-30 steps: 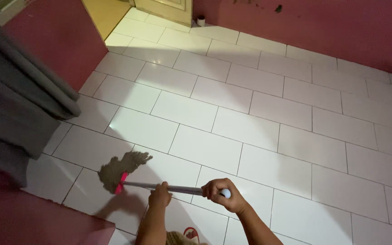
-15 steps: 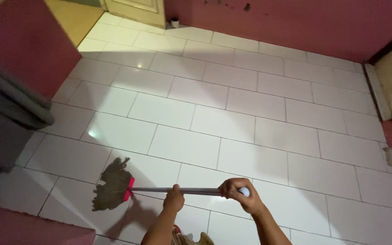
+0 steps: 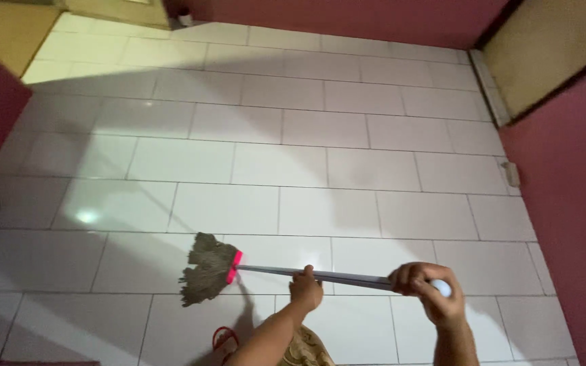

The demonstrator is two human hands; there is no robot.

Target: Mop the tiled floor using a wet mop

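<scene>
I hold a mop over a white tiled floor (image 3: 306, 163). Its grey string head (image 3: 206, 269) rests on the tiles at lower left, joined by a pink clamp (image 3: 236, 266) to a thin grey handle (image 3: 347, 278). My left hand (image 3: 306, 290) grips the handle near its middle. My right hand (image 3: 428, 291) is closed around the handle's white upper end. Both forearms come in from the bottom edge.
Dark pink walls (image 3: 564, 203) stand at the right and along the far side. A cream door (image 3: 544, 47) sits at the upper right, and a yellowish surface (image 3: 1, 30) at the upper left. A red sandal (image 3: 224, 339) and patterned cloth (image 3: 310, 347) show at the bottom.
The view has swung to the right, so the grey curtain at the left has left the frame. The mop head has moved rightward across the tiles, with both hands still on the handle.
</scene>
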